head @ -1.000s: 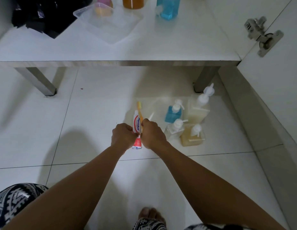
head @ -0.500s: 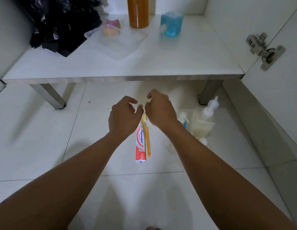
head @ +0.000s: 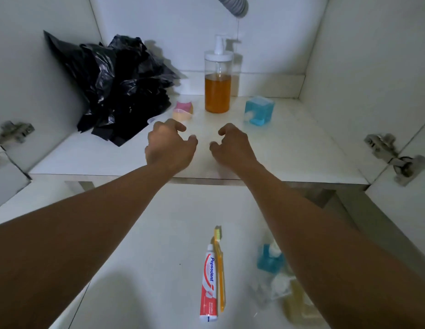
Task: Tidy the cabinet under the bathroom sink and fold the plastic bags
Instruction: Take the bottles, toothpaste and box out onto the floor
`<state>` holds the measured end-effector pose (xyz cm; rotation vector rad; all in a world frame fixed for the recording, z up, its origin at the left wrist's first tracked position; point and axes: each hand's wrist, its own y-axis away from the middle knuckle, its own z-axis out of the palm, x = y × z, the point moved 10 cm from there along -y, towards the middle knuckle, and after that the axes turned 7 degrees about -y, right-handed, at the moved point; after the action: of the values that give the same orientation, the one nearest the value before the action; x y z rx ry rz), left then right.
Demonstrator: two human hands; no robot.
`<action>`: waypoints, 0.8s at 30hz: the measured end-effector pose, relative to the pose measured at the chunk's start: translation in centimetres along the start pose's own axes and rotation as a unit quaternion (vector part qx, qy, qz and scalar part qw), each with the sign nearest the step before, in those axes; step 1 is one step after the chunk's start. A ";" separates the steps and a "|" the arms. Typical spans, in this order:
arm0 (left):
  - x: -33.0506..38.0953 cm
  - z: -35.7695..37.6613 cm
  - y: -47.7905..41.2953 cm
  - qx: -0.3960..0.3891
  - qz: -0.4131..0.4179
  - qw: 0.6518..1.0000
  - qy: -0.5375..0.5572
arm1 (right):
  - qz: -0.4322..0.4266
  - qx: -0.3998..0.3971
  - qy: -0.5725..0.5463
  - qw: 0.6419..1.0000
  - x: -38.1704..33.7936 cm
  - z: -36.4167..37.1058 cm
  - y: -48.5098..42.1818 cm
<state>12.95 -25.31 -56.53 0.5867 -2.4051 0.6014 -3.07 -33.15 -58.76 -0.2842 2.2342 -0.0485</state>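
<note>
1 toothpaste, 1 toothbrush (side by side), 2 hands.

A grey corrugated drain hose hangs at the top centre of the frame. Metal door hinges sit at the left edge and the right edge. On the white floor tiles in the lower centre, a red and white Pepsodent toothpaste tube lies lengthwise, touching an orange toothbrush along its right side, bristles pointing up-frame.
</note>
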 end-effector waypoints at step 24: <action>-6.9 -3.0 3.0 -0.012 -0.120 0.976 0.183 | 0.030 0.015 -0.196 0.980 -0.9 0.8 4.0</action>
<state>17.76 -19.46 -59.51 0.6790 -1.9599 0.5247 -2.64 -29.03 -59.17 -0.1901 1.8472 0.0071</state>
